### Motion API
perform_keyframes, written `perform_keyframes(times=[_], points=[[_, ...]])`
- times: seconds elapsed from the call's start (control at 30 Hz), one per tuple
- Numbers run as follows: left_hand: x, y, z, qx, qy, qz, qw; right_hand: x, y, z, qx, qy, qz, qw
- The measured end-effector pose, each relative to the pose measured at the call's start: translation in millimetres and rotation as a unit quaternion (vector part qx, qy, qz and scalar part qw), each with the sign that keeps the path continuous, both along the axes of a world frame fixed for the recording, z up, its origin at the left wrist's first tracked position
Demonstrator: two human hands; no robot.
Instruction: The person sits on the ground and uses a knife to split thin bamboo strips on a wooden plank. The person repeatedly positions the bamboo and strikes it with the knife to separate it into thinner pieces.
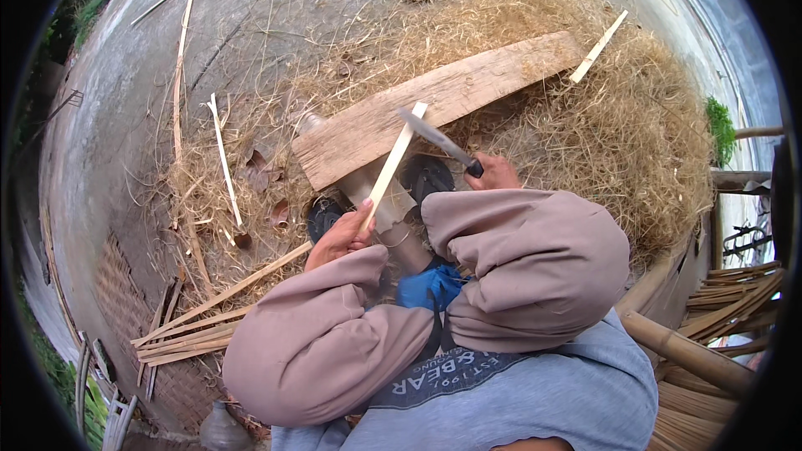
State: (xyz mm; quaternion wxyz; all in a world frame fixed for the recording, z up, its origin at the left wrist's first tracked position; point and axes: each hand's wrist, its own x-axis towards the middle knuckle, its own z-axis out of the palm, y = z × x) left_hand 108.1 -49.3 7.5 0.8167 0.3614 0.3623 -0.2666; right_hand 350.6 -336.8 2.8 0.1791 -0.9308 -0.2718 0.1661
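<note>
My left hand (338, 238) is closed on the lower end of a flat, pale bamboo strip (393, 169). The strip slants up and away, its far end lying over a long wooden board (351, 146). In my right hand (493, 173) is a knife (441, 136) with a dark handle; the fingers are wrapped round it. Its grey blade points left and its tip reaches the strip near the far end, over the board. Whether the edge cuts into the strip I cannot tell. A pale, post-like support (359, 186) shows under the board, between my feet.
Curly shavings (618, 142) cover the ground beyond and right of the board. One loose strip (600, 46) lies by its right end. A bunch of strips (196, 336) rests at lower left. Blue material (430, 286) lies between my knees. A bamboo pole (685, 355) stands at right.
</note>
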Motion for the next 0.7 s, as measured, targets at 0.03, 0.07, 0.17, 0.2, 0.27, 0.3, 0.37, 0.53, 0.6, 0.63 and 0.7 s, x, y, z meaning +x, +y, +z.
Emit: perform_keyframes(times=[0.03,0.07,0.17,0.2,0.27,0.3,0.37,0.53,0.6,0.63,0.7], points=[[-2,-3,-2,-0.001,0.002,0.006,1.000,-8,-1,4,-0.020,-0.020,0.057,0.998],[0,-3,-4,0.015,-0.004,-0.001,1.000,-12,0,8,-0.041,-0.040,0.114,0.992],[3,-3,-3,0.073,-0.020,-0.037,0.996,3,-4,-8,0.047,-0.009,-0.073,0.996],[1,-2,-4,0.086,-0.021,-0.026,0.996,5,2,-8,0.077,-0.005,-0.141,0.987],[-1,-1,-5,0.112,-0.022,-0.004,0.993,4,0,-3,0.137,0.052,-0.189,0.971],[-5,1,-5,0.133,-0.048,0.004,0.990,4,-3,-5,0.138,0.064,-0.179,0.972],[-3,-2,-10,0.192,-0.076,0.036,0.978,6,-10,-6,0.091,0.066,-0.140,0.984],[-2,0,-11,0.394,-0.121,0.030,0.911,-10,-21,-41,0.171,-0.002,-0.177,0.969],[-2,-2,3,0.396,-0.092,0.002,0.914,-18,-19,-41,0.187,0.079,-0.209,0.957],[-2,-3,13,0.397,-0.076,-0.011,0.915,-22,-16,-36,0.210,0.125,-0.220,0.944],[-3,-1,7,0.451,-0.083,-0.054,0.887,-25,-9,-30,0.219,0.152,-0.219,0.939]])
